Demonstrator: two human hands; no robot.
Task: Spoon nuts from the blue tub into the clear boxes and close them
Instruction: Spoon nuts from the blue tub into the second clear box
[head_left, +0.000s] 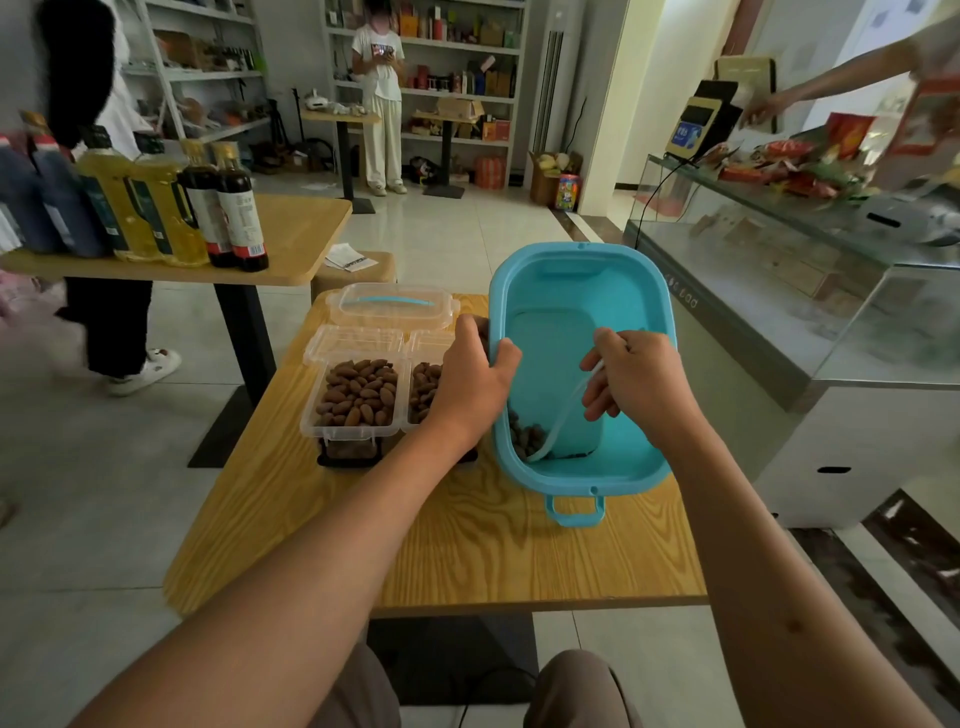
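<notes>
Left hand (470, 379) on the tub (582, 291), thumb hooked over the left rim, fingers curled round the outside wall. Tub tipped up on its near end, far rim raised, apparently so the last nuts (527, 434) slide into the near-left corner within reach of the spoon. Right hand (631, 376) inside the tub, fingers curled round the handle of the clear spoon (558, 421), bowl down at the nut pile in that corner. Judged mid-scoop, with little left in the tub.

Just left of the tub, on the table (467, 540), two clear boxes side by side, lids hinged back toward the far side. Left box (358, 397) heaped with nuts, not yet closed. Right box (428, 389) also holding nuts, placed close against the tub, likely to keep the carry short. Beyond them a third, closed box (392, 306) with a blue handle on its lid.

Right box largely covered by the left wrist, so its fill level cannot be told. Spoon transparent and hard to trace against the blue; whether any nuts sit in its bowl cannot be told. Something dark under the two open boxes, perhaps a scale or stand, mostly hidden. Left fingertips out of sight behind the tub wall.
</notes>
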